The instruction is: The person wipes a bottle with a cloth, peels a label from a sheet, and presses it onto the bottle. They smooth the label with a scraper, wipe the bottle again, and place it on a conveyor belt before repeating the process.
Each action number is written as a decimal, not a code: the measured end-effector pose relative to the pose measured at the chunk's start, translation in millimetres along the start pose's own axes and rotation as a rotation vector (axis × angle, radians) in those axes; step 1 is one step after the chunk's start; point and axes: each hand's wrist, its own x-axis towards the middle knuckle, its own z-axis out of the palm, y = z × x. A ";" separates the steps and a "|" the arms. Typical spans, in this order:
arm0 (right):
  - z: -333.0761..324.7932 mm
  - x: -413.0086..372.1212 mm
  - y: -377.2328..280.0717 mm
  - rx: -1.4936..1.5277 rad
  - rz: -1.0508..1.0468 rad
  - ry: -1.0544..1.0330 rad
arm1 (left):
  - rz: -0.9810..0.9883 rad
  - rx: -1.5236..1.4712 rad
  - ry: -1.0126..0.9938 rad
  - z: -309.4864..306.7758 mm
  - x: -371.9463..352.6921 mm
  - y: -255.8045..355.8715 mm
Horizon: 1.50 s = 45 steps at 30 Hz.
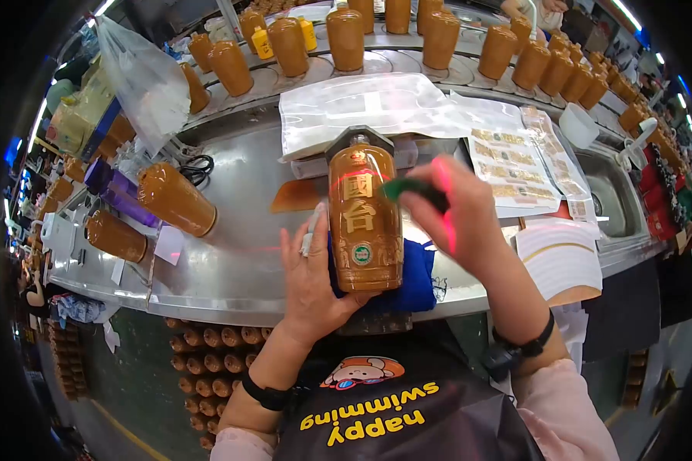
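A glossy brown bottle [365,261] with gold characters and a small green round mark lies tilted in front of me, its neck pointing away. My left hand [309,288] supports it at the left side and base, with a thin white strip [310,230] between the fingers. My right hand [460,219] is closed on a flat green scraper [404,187], whose edge is at the bottle's right side beside the upper character. Under the bottle is a blue cloth [417,273]. A dark angular holder [387,143] surrounds the neck end. Red laser light falls on my right hand.
Brown bottles [346,38] stand along a curved conveyor [407,67] at the back. Two more bottles [177,198] lean at left near a purple box [117,188]. Gold label sheets [513,165] lie right, beside a sink [611,201]. A plastic bag [142,81] hangs back left.
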 end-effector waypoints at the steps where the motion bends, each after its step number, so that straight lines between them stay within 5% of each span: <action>1: 3.2 -3.2 -6.8 0.095 -0.088 -0.144 | -0.007 0.000 -0.012 1.0 -1.2 -2.3; 2: 7.7 -5.5 -11.6 0.186 -0.171 -0.284 | -0.011 -0.006 -0.027 3.0 -0.5 -4.5; 6: 3.0 8.0 -12.4 -0.120 -0.017 0.002 | 0.027 0.145 -0.108 -11.7 1.9 1.6; 8: 9.8 -0.2 -22.2 0.236 -0.053 -0.281 | 0.023 0.115 -0.083 -9.2 -1.1 -2.0; 12: 9.1 8.2 -10.7 -0.131 0.017 0.029 | -0.021 0.025 -0.091 6.2 -5.7 -15.7; 14: 3.4 2.7 -30.2 0.174 0.064 -0.301 | 0.012 0.078 -0.101 -4.6 -4.1 -8.2; 19: 9.0 0.5 -13.9 -0.327 -0.140 0.109 | -0.024 0.035 -0.030 4.7 -6.4 -10.3; 20: 11.2 -6.6 -16.6 -0.360 -0.337 0.041 | -0.051 -0.007 -0.025 10.3 -11.3 -13.0; 23: 7.5 -29.3 -41.7 0.033 -0.411 -0.403 | -0.050 0.031 -0.067 11.2 -9.9 -14.5; 27: 6.5 -33.5 -22.1 -0.192 -0.306 0.011 | -0.009 0.070 -0.087 -1.4 -7.0 -8.7; 30: 3.5 -37.6 -36.6 0.201 -0.320 -0.415 | -0.007 0.061 -0.062 -0.2 -7.2 -10.0; 31: 4.6 -36.9 -37.1 0.263 -0.270 -0.374 | -0.042 0.004 -0.067 5.0 -8.1 -12.2; 34: 11.4 -28.8 -25.8 -0.204 -0.291 -0.053 | -0.041 -0.014 -0.070 2.0 -7.1 -7.5; 36: 8.1 -28.3 -42.1 0.068 -0.342 -0.319 | -0.006 0.059 -0.057 -4.2 -5.7 -5.2; 38: 8.0 -28.9 -46.2 0.187 -0.297 -0.342 | 0.041 0.157 -0.036 -5.6 -3.4 -4.9; 40: 13.0 -26.1 -32.1 -0.216 -0.303 -0.029 | 0.026 0.096 -0.011 -4.3 -4.4 -1.2; 44: 13.5 -27.3 -48.6 0.243 -0.381 -0.427 | 0.079 0.118 0.008 -8.4 -2.7 -4.2; 45: 13.7 -24.8 -45.1 0.047 -0.379 -0.272 | 0.074 0.117 0.010 -9.4 -2.2 -1.4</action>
